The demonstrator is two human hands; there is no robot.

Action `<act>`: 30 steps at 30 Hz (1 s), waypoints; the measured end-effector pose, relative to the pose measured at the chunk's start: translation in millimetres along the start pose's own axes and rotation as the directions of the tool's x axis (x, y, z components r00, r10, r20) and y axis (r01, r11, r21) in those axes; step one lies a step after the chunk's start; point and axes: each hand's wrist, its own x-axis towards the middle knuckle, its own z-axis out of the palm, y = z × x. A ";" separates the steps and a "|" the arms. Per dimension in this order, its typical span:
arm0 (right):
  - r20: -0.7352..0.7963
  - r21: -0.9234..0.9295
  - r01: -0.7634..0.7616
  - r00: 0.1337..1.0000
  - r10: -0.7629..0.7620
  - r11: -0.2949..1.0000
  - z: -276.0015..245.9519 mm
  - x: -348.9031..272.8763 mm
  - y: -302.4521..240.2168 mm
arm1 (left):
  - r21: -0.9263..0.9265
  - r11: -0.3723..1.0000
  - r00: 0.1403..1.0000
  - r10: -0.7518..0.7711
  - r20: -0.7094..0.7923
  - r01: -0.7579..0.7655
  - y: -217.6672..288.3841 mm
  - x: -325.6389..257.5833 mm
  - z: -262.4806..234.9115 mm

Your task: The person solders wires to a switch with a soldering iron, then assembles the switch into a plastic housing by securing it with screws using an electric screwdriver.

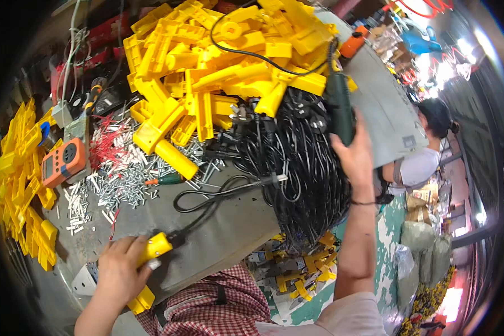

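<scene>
My left hand (122, 267) is closed around a yellow plastic tool housing (155, 248) near the front edge of the table. A black power cord (199, 221) runs out of the housing's far end and loops over the tabletop. To the right, my right hand (355, 147) wraps the lower end of a dark green electric screwdriver (340, 101), thumb on one side and fingers on the other. The screwdriver is upright beside a thick bundle of black cords with plugs (305, 168). Part of the housing is hidden by my left fingers.
A big heap of yellow housings (207, 67) covers the far table, with another pile (19, 173) at left. Between them lie loose screws (129, 179), white sleeves (75, 207), a green-handled screwdriver (165, 180) and an orange meter (64, 162). A person (423, 148) is at the right.
</scene>
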 end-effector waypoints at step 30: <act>0.380 0.895 -0.433 0.864 -0.331 -0.102 64.0 -108.5 -192.9 | -0.053 0.997 0.992 0.068 0.102 -0.063 18.4 22.0 20.2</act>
